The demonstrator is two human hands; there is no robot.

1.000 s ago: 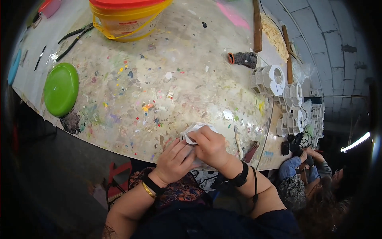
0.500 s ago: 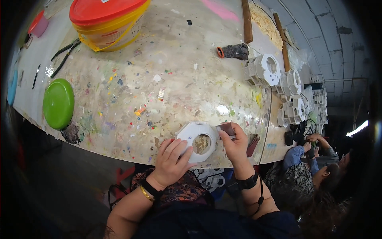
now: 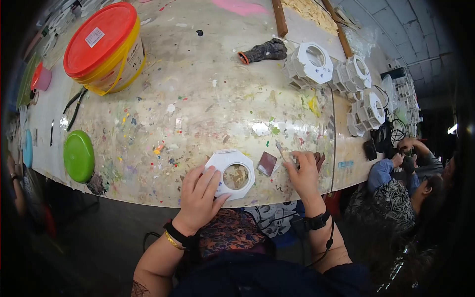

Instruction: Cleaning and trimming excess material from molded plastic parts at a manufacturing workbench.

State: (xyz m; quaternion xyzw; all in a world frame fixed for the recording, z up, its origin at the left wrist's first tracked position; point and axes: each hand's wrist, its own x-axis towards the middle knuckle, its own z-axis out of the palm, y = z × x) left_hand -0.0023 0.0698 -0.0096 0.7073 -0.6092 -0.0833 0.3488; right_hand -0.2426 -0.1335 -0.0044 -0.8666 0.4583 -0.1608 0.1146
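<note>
"White, eight-sided and pierced by a big round hole, that frame (image 3: 233,158) sits near the front edge of the table (image 3: 190,111). What is the left hand (image 3: 198,197) doing?"

"Its fingers lie across the frame's left side, slightly spread, with the thumb by the lower edge. I can't tell whether that grip clamps or only rests."

"And the right hand (image 3: 305,179)?"

"Well clear of the frame, at a slim pale tool (image 3: 281,150). Thumb and forefinger stand slightly apart beside it; I can't tell whether the grip has closed on it."

"What lies between the hands?"

"One brown square sheet (image 3: 267,164), tilted, on the table just beside the frame."

"Farther off?"

"On the left, a green disc (image 3: 78,157), black-handled pliers (image 3: 75,107) and a yellow bucket (image 3: 111,72) under a red lid (image 3: 101,37). Toward the far right, a dark grey sleeve-like piece (image 3: 267,50) with an orange rim points at the bucket, near white openwork housings (image 3: 316,67). Beyond those, at the right, a co-worker's blue sleeve (image 3: 380,174) shows."
</note>
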